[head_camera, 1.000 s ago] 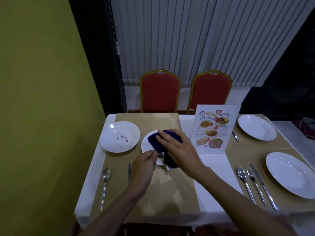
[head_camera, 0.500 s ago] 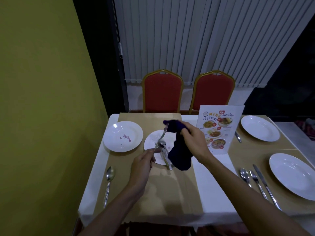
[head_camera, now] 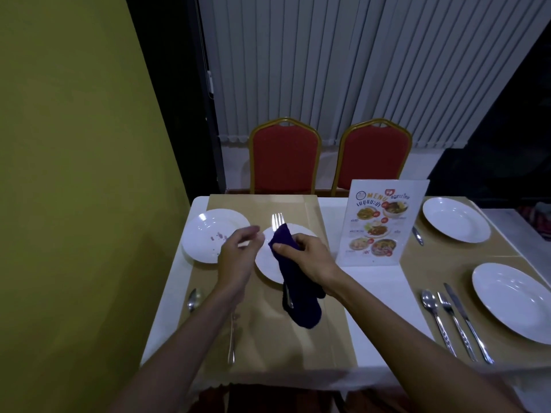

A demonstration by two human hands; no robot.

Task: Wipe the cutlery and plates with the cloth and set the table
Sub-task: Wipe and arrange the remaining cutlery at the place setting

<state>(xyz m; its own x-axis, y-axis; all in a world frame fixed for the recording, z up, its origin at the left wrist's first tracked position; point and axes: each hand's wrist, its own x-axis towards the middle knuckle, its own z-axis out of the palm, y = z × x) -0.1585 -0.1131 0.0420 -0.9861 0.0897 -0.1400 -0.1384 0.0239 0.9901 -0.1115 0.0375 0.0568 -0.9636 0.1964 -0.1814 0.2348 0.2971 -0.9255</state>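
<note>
Since half a second ago, my right hand (head_camera: 310,257) has pulled the dark blue cloth (head_camera: 298,281) down along the fork (head_camera: 278,221), so the tines now stand clear above the fabric, and my left hand (head_camera: 238,257) has let go of the handle and drawn off to the left. My right fingers are clamped on the cloth with the fork wrapped inside; a bit of the handle shows lower down through a fold. The fork tilts up and away from me over the clean white plate (head_camera: 268,263) in the middle of the tan placemat (head_camera: 268,347), and the loose end of the cloth hangs down over the plate's near rim.

My left hand hovers just beside the cloth with the fingers loosely curled and apart, holding nothing. It partly covers the stained plate (head_camera: 208,234) at the far left. A spoon (head_camera: 193,299) lies near the left table edge, and a knife (head_camera: 232,344) lies under my left forearm.

Right of my right wrist stands the menu card (head_camera: 378,225). Beyond it lie two more white plates (head_camera: 456,219) (head_camera: 512,299), with a spoon, fork and knife set (head_camera: 453,320) beside the nearer one. Two red chairs (head_camera: 286,156) face me.
</note>
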